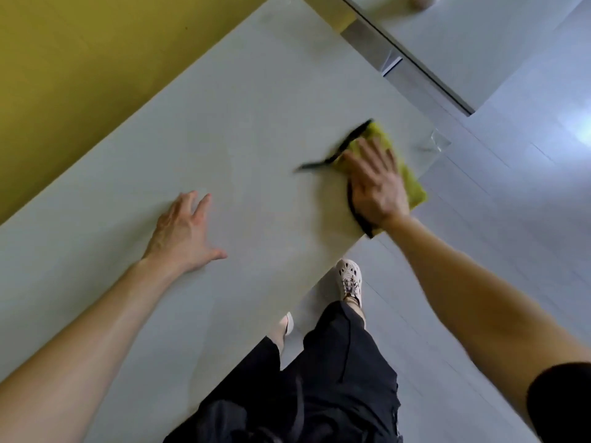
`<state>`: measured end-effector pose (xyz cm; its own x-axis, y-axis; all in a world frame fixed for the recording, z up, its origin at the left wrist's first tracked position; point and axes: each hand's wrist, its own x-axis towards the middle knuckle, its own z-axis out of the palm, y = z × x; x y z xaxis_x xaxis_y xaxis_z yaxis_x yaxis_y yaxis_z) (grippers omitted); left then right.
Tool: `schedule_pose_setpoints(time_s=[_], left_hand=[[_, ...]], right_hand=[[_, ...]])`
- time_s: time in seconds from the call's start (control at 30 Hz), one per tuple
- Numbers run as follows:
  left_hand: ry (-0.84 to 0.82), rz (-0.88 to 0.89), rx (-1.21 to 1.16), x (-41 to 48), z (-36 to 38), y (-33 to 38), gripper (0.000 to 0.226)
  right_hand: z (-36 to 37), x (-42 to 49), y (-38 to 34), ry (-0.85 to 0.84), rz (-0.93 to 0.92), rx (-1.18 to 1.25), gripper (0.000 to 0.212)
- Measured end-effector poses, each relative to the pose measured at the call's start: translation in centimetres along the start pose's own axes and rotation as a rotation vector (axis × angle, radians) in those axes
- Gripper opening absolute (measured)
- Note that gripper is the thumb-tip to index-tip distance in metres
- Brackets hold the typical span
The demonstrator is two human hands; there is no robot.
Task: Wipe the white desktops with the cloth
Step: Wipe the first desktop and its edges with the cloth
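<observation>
Nearest us are our black trousers [335,378] and one pale shoe [349,279] on the grey floor [511,235], beside the near corner of the white desktop [224,139]. Our left hand [184,233] lies flat on the bare surface, fingers spread and holding nothing, which looks like bracing. Further right, our right hand [377,183] presses palm-down with straight fingers on the yellow cloth [415,193]. The cloth sits at the desktop's right edge; whether its corner hangs over, we cannot tell. Its black trim is blurred.

We judge the cloth light, soft and limp, likely to bunch or slide out from under a loose palm. So a broad, flat press through its middle suits it better than a pinch at one corner, which would let the rest drag and fold. Beyond a narrow gap, a second white desktop [447,36] waits at the far right, and a yellow wall [64,75] runs along the far left.
</observation>
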<state>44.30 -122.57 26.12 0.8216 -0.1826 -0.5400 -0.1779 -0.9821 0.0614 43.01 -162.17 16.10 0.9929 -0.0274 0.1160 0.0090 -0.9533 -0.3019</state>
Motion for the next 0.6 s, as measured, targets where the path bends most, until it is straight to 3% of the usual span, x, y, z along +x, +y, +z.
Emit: schedule_pose_setpoints(time_s=[0.07, 0.13, 0.17, 0.23, 0.3, 0.4, 0.6], left_hand=[[-0.008, 0.029, 0.02, 0.6, -0.2, 2.4, 0.138], [-0.017, 0.048, 0.038, 1.5, -0.7, 4.7, 0.142], [-0.019, 0.042, 0.038, 2.0, -1.0, 6.0, 0.144], [-0.026, 0.019, 0.054, 3.3, -2.1, 8.3, 0.149], [-0.031, -0.022, 0.096, 4.7, -3.1, 10.1, 0.149], [-0.021, -0.088, 0.112, 7.4, -4.4, 12.3, 0.147], [-0.075, -0.202, -0.008, 11.0, -4.2, 16.7, 0.171]], right_hand=[[-1.0, 1.9, 2.5, 0.01, 0.205, -0.043, 0.061], [-0.6, 1.5, -0.3, 0.006, 0.278, -0.043, 0.073], [0.1, 0.2, -2.9, -0.009, 0.222, -0.032, 0.079], [2.0, -3.5, -8.7, -0.091, -0.1, 0.051, 0.083], [2.8, -6.8, -12.3, -0.238, -0.432, 0.13, 0.069], [2.3, -5.9, -8.7, -0.27, -0.578, 0.18, 0.061], [-2.1, 6.0, 9.1, -0.045, -0.041, 0.014, 0.06]])
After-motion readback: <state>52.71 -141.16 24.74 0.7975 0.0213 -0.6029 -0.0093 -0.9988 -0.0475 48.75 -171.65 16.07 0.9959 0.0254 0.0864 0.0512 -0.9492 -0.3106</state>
